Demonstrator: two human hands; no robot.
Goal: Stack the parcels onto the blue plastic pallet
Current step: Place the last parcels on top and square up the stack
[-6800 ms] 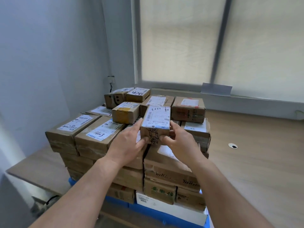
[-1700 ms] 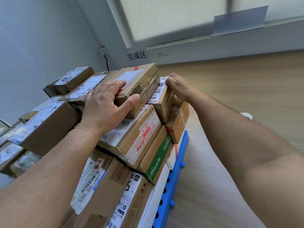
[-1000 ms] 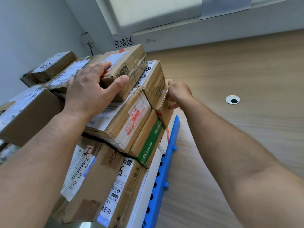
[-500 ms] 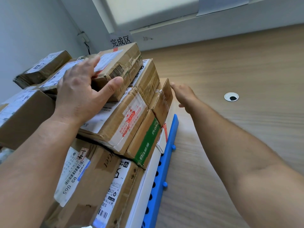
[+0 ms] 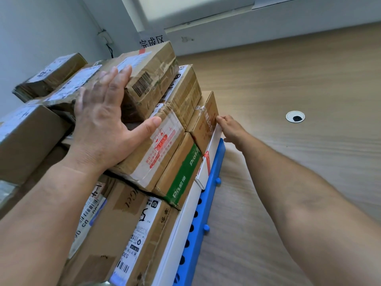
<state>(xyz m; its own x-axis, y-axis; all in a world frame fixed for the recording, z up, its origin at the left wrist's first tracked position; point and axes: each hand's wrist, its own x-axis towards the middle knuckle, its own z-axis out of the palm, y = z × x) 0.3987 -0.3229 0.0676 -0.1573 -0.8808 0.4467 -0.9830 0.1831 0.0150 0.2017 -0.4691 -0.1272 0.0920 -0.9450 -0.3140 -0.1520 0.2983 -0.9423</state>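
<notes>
Labels first: a wall sign (image 5: 151, 41) behind the stack reads 完成区. The top parcel (image 5: 150, 79) shows a black barcode on its right-hand side and a white shipping label on its lid, the print too blurred to read. Below it, a taped parcel (image 5: 162, 145) carries red Chinese print and red handling symbols. Next down is a box with a green band (image 5: 182, 178) lettered "Pro" plus white characters, and a lower carton (image 5: 142, 228) has a label starting "530".

The left hand (image 5: 103, 124) lies flat on the top parcel, fingers straight across the lid, thumb spread onto the red-printed one; it presses and grasps nothing. The right arm reaches out long, and the right hand (image 5: 231, 129) has its fingertips against the near end of a small end parcel (image 5: 204, 120) with red lettering, where it meets a white box (image 5: 213, 141). That hand is released too, gripping nothing.

All the parcels sit stacked on the blue pallet (image 5: 208, 195), and the small one is at the pallet's right edge. Its long axis, like the top parcel's, runs away towards the sign. The pallet rests on a wooden desk (image 5: 299, 69) with a round grommet (image 5: 295, 116) well apart to the right.
</notes>
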